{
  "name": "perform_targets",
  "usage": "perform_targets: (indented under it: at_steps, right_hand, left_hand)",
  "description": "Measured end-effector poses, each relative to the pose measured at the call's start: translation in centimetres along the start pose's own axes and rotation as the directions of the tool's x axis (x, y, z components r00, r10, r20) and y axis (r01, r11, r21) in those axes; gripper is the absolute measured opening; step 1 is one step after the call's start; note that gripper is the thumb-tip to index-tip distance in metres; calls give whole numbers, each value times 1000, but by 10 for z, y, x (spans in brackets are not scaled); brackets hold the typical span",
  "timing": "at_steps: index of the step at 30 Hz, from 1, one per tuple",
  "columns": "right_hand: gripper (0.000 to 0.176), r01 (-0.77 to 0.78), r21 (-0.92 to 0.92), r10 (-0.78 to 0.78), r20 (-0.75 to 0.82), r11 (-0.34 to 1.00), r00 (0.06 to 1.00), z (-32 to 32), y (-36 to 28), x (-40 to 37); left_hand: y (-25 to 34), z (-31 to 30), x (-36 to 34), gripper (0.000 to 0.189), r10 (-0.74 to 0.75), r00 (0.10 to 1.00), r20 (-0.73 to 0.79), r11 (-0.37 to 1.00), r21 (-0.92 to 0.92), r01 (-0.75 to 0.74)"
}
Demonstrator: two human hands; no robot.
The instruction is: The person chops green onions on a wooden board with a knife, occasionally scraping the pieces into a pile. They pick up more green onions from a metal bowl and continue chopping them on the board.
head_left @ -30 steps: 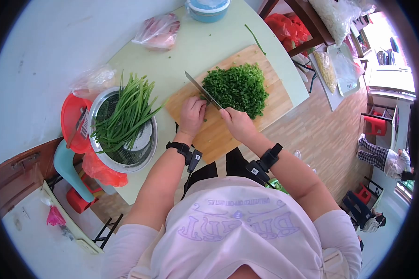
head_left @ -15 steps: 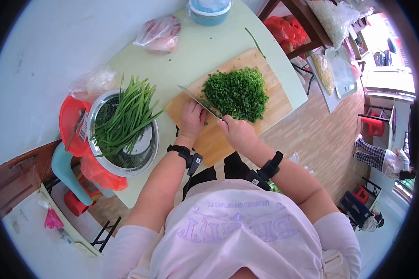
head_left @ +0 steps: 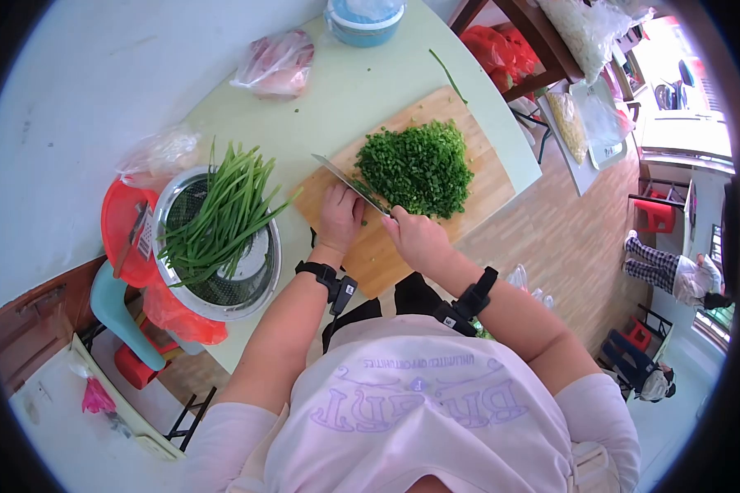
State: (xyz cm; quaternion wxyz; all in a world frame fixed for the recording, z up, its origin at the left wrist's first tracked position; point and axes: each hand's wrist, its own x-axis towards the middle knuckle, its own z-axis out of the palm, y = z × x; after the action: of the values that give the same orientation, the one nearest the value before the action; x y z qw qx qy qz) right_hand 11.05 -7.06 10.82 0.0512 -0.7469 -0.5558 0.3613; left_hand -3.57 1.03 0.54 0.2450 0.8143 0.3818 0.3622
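My right hand (head_left: pixel 415 237) is closed round the handle of a knife (head_left: pixel 345 178), whose blade points up and left over the wooden cutting board (head_left: pixel 378 259). Against the near side of the blade lies my left hand (head_left: pixel 340 215), its fingers bent and pressed together on the board; what is under them is hidden. A large heap of chopped greens (head_left: pixel 415 168) covers the board's far right part, just beyond the blade, with small bits near the knife. Long uncut green stalks (head_left: pixel 226 218) lie across a metal colander (head_left: pixel 275 267) at the left.
A bag of meat (head_left: pixel 281 66), a blue container (head_left: pixel 366 29) and a single stalk (head_left: pixel 448 76) lie on the pale green table (head_left: pixel 337 99). Red basins (head_left: pixel 123 226) stand beside the colander. Two other people (head_left: pixel 670 271) are far off at the right.
The view has shifted slightly. Both hands and the knife remain at nearly the same place on the board, and the heap looks the same.
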Motion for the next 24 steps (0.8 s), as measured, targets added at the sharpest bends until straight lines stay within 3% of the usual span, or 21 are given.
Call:
perform_targets:
  at_steps: [7,22,24]
  right_hand:
    - [39,-4,34,2,47,999,999,-3,3,9]
    - [42,57,200,-43,-75,978,996,19,8,40]
    - [44,57,309,-29,-95,949,995,20,16,44]
  left_hand:
    - [1,-2,1,18,17,1000,-5,1000,-5,-17]
    - [-1,-5,0,16,14,999,29,1000,-28,-13]
    - [-1,-8,0,15,22,999,40,999,-37,-20]
